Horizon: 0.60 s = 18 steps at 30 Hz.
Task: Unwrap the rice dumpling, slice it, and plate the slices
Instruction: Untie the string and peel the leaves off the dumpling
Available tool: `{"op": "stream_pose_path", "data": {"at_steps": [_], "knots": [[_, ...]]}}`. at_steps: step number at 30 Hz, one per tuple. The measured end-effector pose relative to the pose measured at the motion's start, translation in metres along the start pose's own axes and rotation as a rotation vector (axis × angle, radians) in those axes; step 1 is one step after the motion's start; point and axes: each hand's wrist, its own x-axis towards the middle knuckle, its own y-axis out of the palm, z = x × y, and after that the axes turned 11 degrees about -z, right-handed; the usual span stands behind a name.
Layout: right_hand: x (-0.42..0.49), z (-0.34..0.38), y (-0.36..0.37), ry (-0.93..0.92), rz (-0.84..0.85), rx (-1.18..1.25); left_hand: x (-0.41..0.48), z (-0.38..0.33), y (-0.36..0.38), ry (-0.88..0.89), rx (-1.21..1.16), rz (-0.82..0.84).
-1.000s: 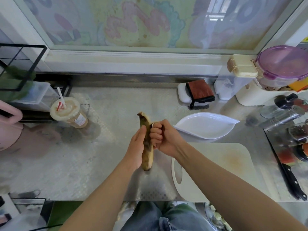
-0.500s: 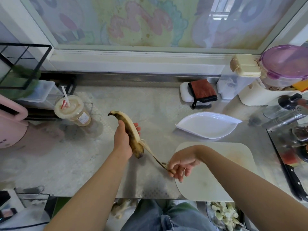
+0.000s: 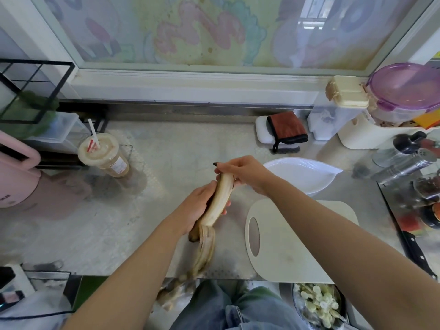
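Now the left hand (image 3: 197, 207) grips the long rice dumpling (image 3: 220, 200) above the bench (image 3: 171, 148), a peeled wrapper strip (image 3: 206, 248) hanging below. The right hand (image 3: 244, 172) pinches its top end.

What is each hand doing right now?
Left hand: grips the rice dumpling around its middle.
Right hand: pinches the rice dumpling's top end.

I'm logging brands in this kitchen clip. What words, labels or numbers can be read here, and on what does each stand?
No text here can be read.
Label on the drink cup: red and dark print, too blurred to read.
Dark marks on the pink appliance: too small and blurred to read.
Orange packet at far right: no legible print.
Window painting: coloured shapes, no readable words.
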Motion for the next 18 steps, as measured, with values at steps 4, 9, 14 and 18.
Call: {"op": "stream_pose_path", "data": {"at_steps": [4, 9, 14, 18], "knots": [[-0.002, -0.003, -0.011, 0.157, 0.158, 0.1, -0.001, 0.003, -0.004, 0.037, 0.123, 0.014], [-0.002, -0.004, -0.019, 0.222, 0.164, 0.008, 0.0, 0.005, -0.001, 0.091, 0.234, 0.024], [-0.006, -0.006, -0.014, 0.104, 0.057, -0.139, 0.0, 0.003, 0.001, 0.139, 0.311, 0.034], [-0.006, -0.011, -0.013, 0.132, 0.027, -0.111, -0.001, 0.0, 0.005, 0.178, 0.322, 0.04]]}}
